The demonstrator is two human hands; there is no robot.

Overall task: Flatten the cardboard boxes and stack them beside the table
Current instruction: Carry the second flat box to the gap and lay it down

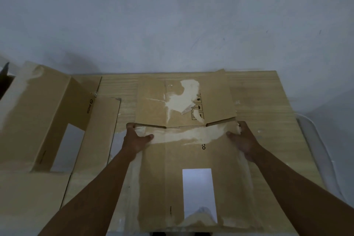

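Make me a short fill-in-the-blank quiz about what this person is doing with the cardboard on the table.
1. Both hands, left hand and right hand, grip the far edge of the ____ box.
2. The white label on that box has a ____ shape.
3. The other box lies to the person's ____.
4. The table top looks like light ____.

Answers: cardboard; rectangular; left; wood

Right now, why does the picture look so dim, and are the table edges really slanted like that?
Head view: lighting is low and bluish, leaving the forearms dark; the white label on the cardboard box glares; the wide-angle lens splays the wooden table edges outward.
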